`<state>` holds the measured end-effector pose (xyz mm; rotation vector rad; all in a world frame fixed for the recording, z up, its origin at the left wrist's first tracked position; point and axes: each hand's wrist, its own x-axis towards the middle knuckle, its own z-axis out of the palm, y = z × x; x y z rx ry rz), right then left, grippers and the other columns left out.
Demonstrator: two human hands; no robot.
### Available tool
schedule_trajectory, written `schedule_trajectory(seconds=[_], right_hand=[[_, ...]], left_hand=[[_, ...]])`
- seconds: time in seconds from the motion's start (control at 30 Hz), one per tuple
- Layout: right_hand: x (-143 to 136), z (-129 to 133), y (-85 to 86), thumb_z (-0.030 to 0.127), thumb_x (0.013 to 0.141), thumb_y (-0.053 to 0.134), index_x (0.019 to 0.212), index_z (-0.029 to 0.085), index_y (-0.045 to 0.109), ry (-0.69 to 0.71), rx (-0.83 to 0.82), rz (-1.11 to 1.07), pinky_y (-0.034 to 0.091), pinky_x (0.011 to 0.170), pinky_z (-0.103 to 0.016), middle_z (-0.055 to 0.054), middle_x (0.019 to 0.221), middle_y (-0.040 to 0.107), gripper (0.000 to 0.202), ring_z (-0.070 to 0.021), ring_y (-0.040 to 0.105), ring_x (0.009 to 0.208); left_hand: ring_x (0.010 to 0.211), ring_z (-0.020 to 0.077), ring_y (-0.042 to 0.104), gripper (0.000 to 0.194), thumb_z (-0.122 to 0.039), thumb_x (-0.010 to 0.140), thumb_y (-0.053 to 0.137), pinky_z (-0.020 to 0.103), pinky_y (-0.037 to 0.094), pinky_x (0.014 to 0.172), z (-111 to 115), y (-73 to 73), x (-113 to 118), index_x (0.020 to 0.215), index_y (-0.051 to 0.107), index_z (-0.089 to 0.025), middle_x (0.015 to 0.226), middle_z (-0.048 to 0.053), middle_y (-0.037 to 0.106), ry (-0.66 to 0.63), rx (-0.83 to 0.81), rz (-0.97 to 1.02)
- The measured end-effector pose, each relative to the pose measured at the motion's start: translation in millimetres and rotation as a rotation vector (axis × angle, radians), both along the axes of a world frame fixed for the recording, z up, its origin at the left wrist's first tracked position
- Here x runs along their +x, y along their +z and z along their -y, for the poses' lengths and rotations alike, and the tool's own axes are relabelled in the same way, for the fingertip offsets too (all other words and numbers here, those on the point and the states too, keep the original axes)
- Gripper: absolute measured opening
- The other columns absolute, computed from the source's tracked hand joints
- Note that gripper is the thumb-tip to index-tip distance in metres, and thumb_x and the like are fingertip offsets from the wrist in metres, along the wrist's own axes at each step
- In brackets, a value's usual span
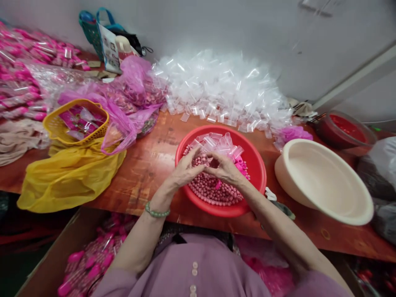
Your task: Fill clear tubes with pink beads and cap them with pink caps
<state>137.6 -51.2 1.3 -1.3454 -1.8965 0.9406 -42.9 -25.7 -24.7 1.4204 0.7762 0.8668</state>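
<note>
Pink beads (pixel 204 192) are gathered in the red basin (pixel 262 175), their curved rows laid roughly from left to right and bowed along its near wall; no single leading end can be made out. Above them, the left hand (pixel 187 168) and right hand (pixel 225 168) are brought together at the fingertips, thumbs and fingers bent into a loose ring, neither palm spread flat. Whether anything is pinched there cannot be told at this size. The beads are small and round, in a dusky shade. Glossy, bright pink pieces (pixel 239 165) are set at the right of the basin, and clear, tubular plastic sleeves (pixel 213 142) are piled at its far side. Behind, a glinting heap of clear sleeves (pixel 222 86) is spread on the reddish-brown table (pixel 148 169).
</note>
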Motion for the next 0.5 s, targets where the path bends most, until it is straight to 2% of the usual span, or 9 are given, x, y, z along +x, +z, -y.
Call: schedule_trajectory(seconds=[0.1,0.2,0.33,0.43,0.5], right_hand=[[2,6,4.9,0.041,0.086,0.068,0.109,0.017,0.066,0.051,-0.007,-0.054,0.05,0.079,-0.03,-0.006,0.101,0.07,0.033,-0.0168,0.062,0.085],[3,11,7.4,0.043,0.088,0.067,0.11,0.019,0.069,0.082,-0.012,-0.119,0.05,0.085,-0.032,-0.006,0.104,0.071,0.033,-0.0183,0.064,0.092],[8,14,6.1,0.045,0.087,0.067,0.112,0.02,0.072,0.096,-0.087,-0.207,0.051,0.093,-0.036,-0.004,0.107,0.074,0.036,-0.021,0.066,0.101],[12,17,5.3,0.046,0.088,0.065,0.099,0.019,0.076,0.118,-0.134,-0.178,0.054,0.086,-0.034,-0.002,0.093,0.075,0.031,-0.0192,0.068,0.09],[15,19,7.6,0.044,0.087,0.066,0.095,0.02,0.078,0.11,-0.146,-0.158,0.055,0.084,-0.033,-0.001,0.089,0.075,0.028,-0.0179,0.069,0.086]], left_hand=[[0.13,0.029,0.055,0.064,-0.03,0.08,0.07,0.045,0.044,0.111,-3,7.1,-5,0.139,0.054,-0.014,0.14,0.016,0.059,-0.161,-0.088,0.069],[0.118,0.0267,0.062,0.053,-0.034,0.078,0.074,0.044,0.047,0.106,-4,9.6,-5,0.126,0.065,-0.014,0.126,0.013,0.068,-0.204,-0.072,0.077],[0.099,0.0218,0.068,0.045,-0.035,0.077,0.074,0.037,0.052,0.094,4,8.5,3,0.115,0.069,-0.012,0.106,0.01,0.073,-0.078,-0.042,0.055],[0.089,0.0184,0.069,0.028,-0.032,0.078,0.073,0.032,0.053,0.085,12,7.7,7,0.099,0.071,-0.013,0.095,0.007,0.074,0.028,0.061,0.02],[0.085,0.0159,0.068,0.022,-0.03,0.078,0.074,0.029,0.053,0.081,15,8.4,6,0.092,0.067,-0.014,0.091,0.005,0.073,0.036,0.064,0.068]])
